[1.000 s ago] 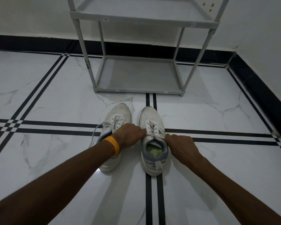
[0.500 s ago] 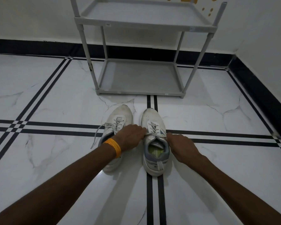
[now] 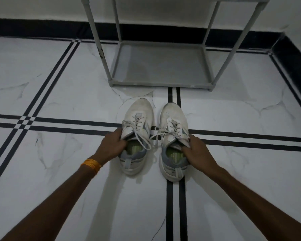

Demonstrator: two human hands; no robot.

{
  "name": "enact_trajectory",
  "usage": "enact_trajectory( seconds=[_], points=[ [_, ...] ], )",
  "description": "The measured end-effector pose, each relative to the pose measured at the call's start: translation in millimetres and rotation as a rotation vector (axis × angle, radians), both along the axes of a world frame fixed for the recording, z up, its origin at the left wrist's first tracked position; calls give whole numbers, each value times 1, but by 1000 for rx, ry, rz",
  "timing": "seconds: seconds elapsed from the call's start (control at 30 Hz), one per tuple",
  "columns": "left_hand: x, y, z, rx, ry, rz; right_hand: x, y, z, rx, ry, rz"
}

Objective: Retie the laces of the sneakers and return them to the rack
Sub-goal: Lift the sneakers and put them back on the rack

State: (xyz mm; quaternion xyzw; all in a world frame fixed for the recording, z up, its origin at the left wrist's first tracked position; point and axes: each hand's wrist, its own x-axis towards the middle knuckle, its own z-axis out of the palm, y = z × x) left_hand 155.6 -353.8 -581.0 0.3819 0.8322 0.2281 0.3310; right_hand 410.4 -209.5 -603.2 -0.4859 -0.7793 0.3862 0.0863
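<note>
- Sneakers on the floor [image 3: 59, 171], near the rack [image 3: 160, 66].
- My left hand [image 3: 111, 146] grips the left sneaker [image 3: 137, 136]'s collar.
- My right hand [image 3: 198, 152] grips the right sneaker [image 3: 174, 141]'s collar.
- Loose laces [image 3: 155, 134] trail between them.

Head camera, single view: looks forward-down over my arms, near my hands [image 3: 196, 150], rack [image 3: 160, 66] beyond them.

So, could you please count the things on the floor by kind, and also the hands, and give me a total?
White sneakers: 2, left sneaker and right sneaker
Grey shoe rack: 1
Hands: 2, left hand gripping the left sneaker's collar, right hand gripping the right sneaker's collar
Orange wristband: 1, on the left wrist
Total: 6
</note>
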Motion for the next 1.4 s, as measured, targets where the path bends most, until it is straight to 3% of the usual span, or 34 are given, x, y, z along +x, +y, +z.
enact_trajectory(
  seconds=[0.17,0.3,0.47,0.7,1.0,1.17,1.4],
  points=[
    [37,13,4,115,1,5,2,-5,9,148,16,38],
    [57,14,42,198,27,34,19,-4,55,136,67,62],
    [75,16,139,268,18,-43,35,-10,148,119,56,-4],
    [84,32,312,319,-52,-45,48,-1,331,103,55,-9],
    [52,108,489,322,-83,31,7,84,523,148,50,-11],
    [2,169,516,341,-76,47,-49,151,544,163,37,-4],
    [-81,261,460,271,-27,-1,-132,237,489,146,-75,-82]
  ],
)
